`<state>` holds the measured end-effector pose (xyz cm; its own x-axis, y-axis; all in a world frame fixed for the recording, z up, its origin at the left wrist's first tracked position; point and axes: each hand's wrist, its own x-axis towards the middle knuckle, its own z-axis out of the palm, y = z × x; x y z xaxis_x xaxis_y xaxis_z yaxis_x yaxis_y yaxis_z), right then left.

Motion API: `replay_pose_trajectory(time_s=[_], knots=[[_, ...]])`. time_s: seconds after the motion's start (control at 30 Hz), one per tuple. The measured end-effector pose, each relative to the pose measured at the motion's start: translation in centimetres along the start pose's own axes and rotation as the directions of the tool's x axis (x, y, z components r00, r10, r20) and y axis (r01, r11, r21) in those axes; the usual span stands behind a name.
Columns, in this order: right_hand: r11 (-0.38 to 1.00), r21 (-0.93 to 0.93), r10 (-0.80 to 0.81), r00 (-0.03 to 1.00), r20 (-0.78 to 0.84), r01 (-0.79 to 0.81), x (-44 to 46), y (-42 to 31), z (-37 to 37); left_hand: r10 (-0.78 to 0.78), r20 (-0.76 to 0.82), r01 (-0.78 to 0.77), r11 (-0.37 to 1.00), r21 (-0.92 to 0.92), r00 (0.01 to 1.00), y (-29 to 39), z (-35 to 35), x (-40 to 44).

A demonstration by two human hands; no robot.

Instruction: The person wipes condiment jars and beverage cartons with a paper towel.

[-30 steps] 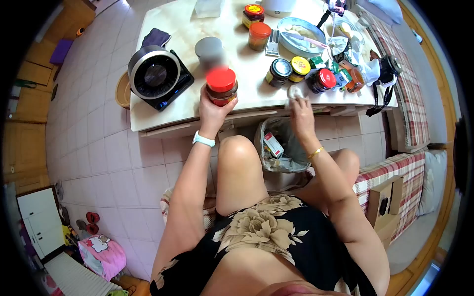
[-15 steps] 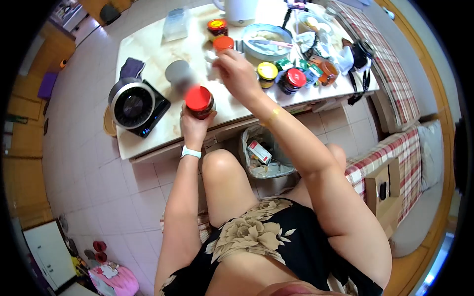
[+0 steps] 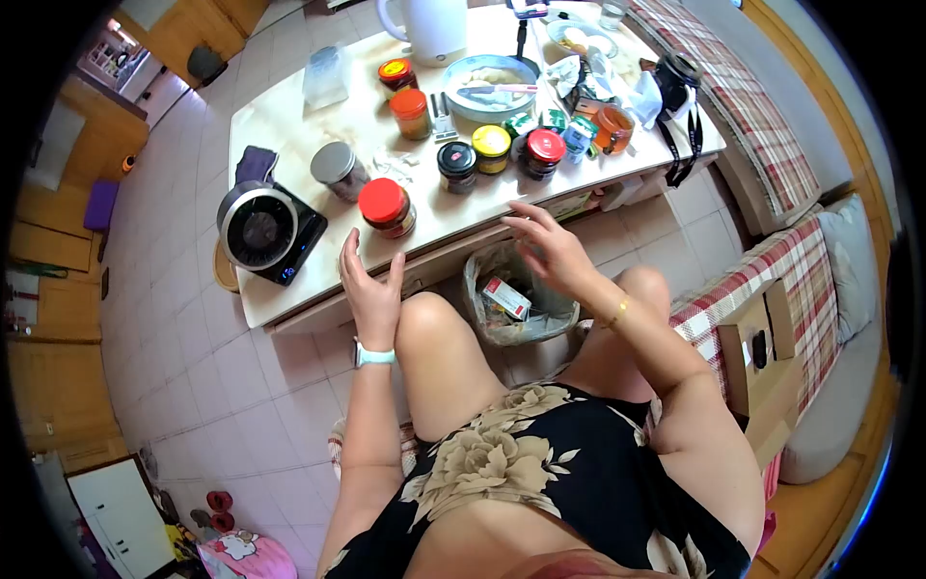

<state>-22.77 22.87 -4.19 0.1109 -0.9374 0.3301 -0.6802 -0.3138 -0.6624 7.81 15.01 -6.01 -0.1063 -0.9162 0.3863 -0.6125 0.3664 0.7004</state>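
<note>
My left hand (image 3: 373, 294) is open and empty at the table's front edge, fingers apart, just below a red-lidded jar (image 3: 387, 208). My right hand (image 3: 550, 246) hangs open over the front edge, to the right, holding nothing. Behind the red-lidded jar lies a crumpled white tissue (image 3: 395, 166), with a grey-lidded jar (image 3: 339, 170) to its left. A black-lidded jar (image 3: 457, 167), a yellow-lidded jar (image 3: 491, 149) and another red-lidded jar (image 3: 543, 154) stand in a row beyond my right hand.
A black round appliance (image 3: 258, 228) sits on a scale at the table's left. Farther back are an orange-lidded jar (image 3: 411, 114), a bowl (image 3: 482, 87) and a white kettle (image 3: 435, 29). Below the edge stands a lined trash bin (image 3: 521, 299). A camera (image 3: 675, 82) lies at the right.
My left hand has let go of the red-lidded jar and drawn back. My right hand has left the white tissue on the table and moved right, toward me. The view has shifted.
</note>
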Motion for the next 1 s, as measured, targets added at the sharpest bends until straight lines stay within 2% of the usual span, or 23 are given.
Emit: replay_pose_trajectory(time_s=[0.03,0.1,0.17,0.2,0.23,0.3,0.4,0.43,0.5,0.57,0.63,0.73,0.77,0.83,0.87,0.9,0.97,1.0], knots=[[0.999,0.002,0.047,0.998,-0.037,-0.047,-1.6,1.1,-1.1,0.050,-0.041,-0.053,0.997,-0.063,0.998,2.0,-0.1,-0.3],[0.971,0.146,0.212,0.966,-0.150,-0.190,-3.5,1.8,-3.7,0.217,-0.082,-0.229,0.958,-0.172,0.973,6.5,0.3,-0.5],[0.958,0.146,0.278,0.923,-0.266,-0.246,-5.0,4.5,-5.7,0.382,-0.011,-0.378,0.909,-0.176,0.924,9.7,1.8,-0.1],[0.903,0.314,0.386,0.877,-0.287,-0.295,-5.3,5.4,-6.3,0.395,0.050,-0.369,0.891,-0.263,0.917,11.7,2.6,0.2],[0.874,0.399,0.418,0.845,-0.334,-0.276,-5.3,6.0,-6.9,0.417,0.096,-0.370,0.874,-0.315,0.904,13.2,3.8,0.6],[0.836,0.457,0.474,0.817,-0.328,-0.302,-5.0,6.4,-8.6,0.542,0.195,-0.437,0.805,-0.402,0.818,14.1,7.0,1.7],[0.822,0.451,0.501,0.819,-0.280,-0.348,-4.1,6.9,-10.2,0.655,0.224,-0.547,0.738,-0.394,0.722,14.3,11.9,1.7],[0.823,0.449,0.501,0.818,-0.284,-0.348,-3.8,7.6,-10.7,0.623,0.350,-0.507,0.777,-0.372,0.699,13.4,13.0,1.4],[0.892,0.333,0.413,0.851,-0.323,-0.306,-3.1,9.8,-11.3,0.568,0.396,-0.451,0.819,-0.354,0.722,12.8,14.5,0.6],[0.900,0.330,0.404,0.832,-0.380,-0.286,-2.0,12.0,-12.3,0.610,0.375,-0.507,0.791,-0.342,0.698,13.0,15.0,0.8],[0.895,0.195,0.446,0.796,-0.410,-0.401,-0.6,14.5,-14.0,0.419,0.450,-0.327,0.906,-0.270,0.789,13.0,15.3,0.9],[0.805,0.382,0.590,0.683,-0.431,-0.454,1.2,21.6,-16.2,0.377,0.551,-0.278,0.926,-0.258,0.744,12.3,15.5,1.4],[0.789,0.385,0.614,0.630,-0.476,-0.479,1.4,23.9,-16.7,0.341,0.603,-0.245,0.940,-0.238,0.721,12.0,15.6,1.6],[0.725,0.226,0.660,0.561,-0.499,-0.651,1.6,25.7,-18.1,0.370,0.599,-0.282,0.929,-0.240,0.711,11.4,15.9,1.7],[0.726,0.134,0.640,0.591,-0.491,-0.675,1.4,27.8,-18.4,0.351,0.618,-0.258,0.936,-0.238,0.703,11.5,15.9,1.7],[0.724,0.135,0.641,0.586,-0.496,-0.677,1.4,28.7,-18.0,0.334,0.637,-0.236,0.942,-0.237,0.695,11.5,15.9,1.9],[0.797,-0.106,0.471,0.722,-0.506,-0.595,1.4,30.4,-17.2,0.338,0.636,-0.236,0.941,-0.242,0.694,11.7,15.8,2.3],[0.811,-0.152,0.426,0.749,-0.508,-0.565,1.8,30.5,-16.5,0.333,0.651,-0.238,0.943,-0.233,0.682,11.7,15.8,2.3]])
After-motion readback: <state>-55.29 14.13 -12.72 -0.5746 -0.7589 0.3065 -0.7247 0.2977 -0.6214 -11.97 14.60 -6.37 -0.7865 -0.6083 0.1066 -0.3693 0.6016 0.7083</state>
